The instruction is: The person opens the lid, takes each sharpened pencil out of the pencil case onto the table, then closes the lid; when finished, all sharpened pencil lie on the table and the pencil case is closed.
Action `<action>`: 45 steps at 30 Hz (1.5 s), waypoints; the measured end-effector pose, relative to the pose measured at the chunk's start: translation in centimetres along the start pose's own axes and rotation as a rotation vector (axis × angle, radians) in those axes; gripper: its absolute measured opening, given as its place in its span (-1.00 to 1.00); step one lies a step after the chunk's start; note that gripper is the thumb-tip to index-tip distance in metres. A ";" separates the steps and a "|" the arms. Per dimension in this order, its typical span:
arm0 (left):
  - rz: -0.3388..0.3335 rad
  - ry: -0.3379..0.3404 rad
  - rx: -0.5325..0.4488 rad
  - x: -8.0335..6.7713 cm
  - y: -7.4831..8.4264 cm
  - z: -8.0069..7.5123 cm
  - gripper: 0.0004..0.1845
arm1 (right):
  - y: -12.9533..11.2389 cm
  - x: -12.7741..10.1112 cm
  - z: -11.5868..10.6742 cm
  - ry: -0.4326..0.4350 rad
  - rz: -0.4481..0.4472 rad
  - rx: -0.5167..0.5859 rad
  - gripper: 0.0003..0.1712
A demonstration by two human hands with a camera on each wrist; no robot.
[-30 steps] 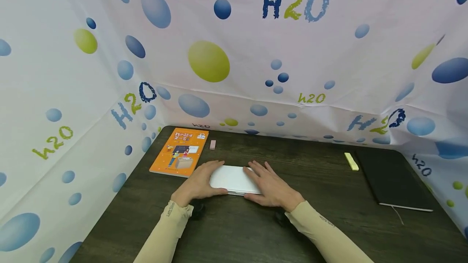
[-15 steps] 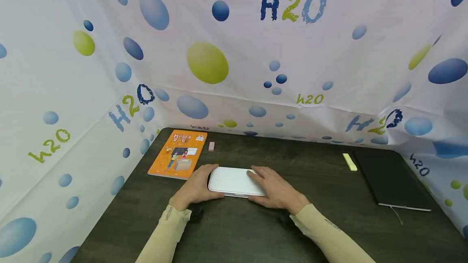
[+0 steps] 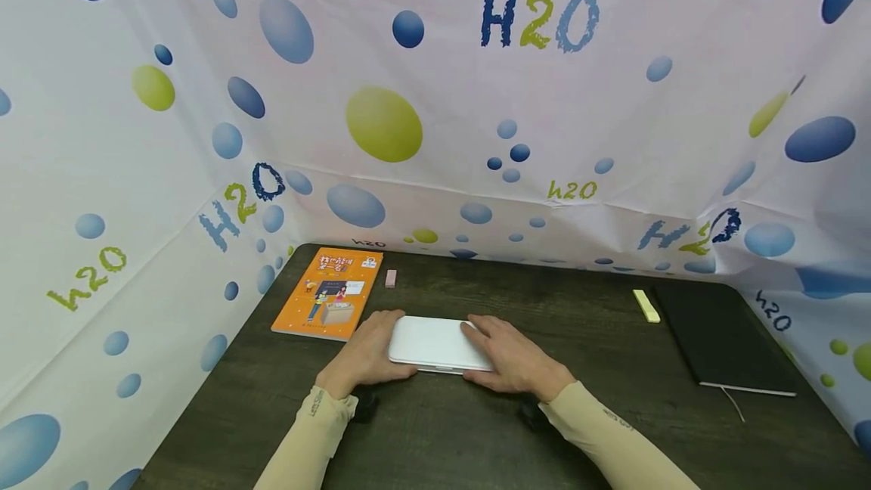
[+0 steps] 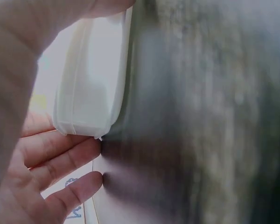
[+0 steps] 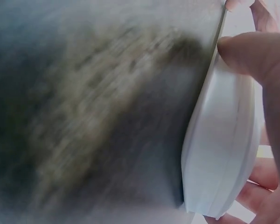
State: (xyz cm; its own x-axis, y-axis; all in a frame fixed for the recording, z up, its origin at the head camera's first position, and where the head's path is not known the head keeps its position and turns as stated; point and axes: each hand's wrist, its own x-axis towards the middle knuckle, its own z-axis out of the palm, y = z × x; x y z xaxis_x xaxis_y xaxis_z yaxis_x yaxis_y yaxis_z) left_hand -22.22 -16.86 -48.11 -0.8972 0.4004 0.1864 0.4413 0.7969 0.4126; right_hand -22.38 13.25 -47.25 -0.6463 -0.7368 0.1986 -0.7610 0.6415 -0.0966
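Observation:
A white, round-cornered plastic case lies across the dark table between my two hands, with a small catch on its near side. My left hand grips its left end, thumb along the near side and fingers round the far side. In the left wrist view that end of the case sits between thumb and fingers. My right hand holds the right end, some fingers reaching over the top. The right wrist view has the thumb pressed on the side of the case. What is inside is hidden.
An orange book lies at the back left, with a small pink block beside it. Towards the right are a yellow strip-shaped piece and a black notebook with a ribbon. A printed sheet encloses the table.
My hands have spread slightly apart along the case, uncovering a little more of its top. The head view has tilted up a little, so everything sits lower.

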 end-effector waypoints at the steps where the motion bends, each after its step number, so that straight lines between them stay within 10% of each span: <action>1: 0.004 0.004 0.002 0.0 0.0 0.0 0.02 | 0.0 0.0 0.0 0.004 -0.001 0.001 -0.10; 32: 0.108 0.047 0.061 0.2 -0.7 0.2 0.06 | 0.4 0.1 -0.1 -0.013 -0.149 -0.168 -0.19; 45: 0.109 0.019 0.017 0.5 -1.0 -0.3 0.10 | 1.2 0.2 -1.3 -0.092 -0.077 0.102 -0.23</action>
State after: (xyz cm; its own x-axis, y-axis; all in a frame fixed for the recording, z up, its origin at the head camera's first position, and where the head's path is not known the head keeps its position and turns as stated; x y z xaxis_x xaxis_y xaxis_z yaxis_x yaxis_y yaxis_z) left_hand -23.13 -17.61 -48.12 -0.8437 0.4767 0.2466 0.5367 0.7563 0.3741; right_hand -23.33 14.17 -46.06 -0.5847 -0.8024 0.1195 -0.8073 0.5608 -0.1839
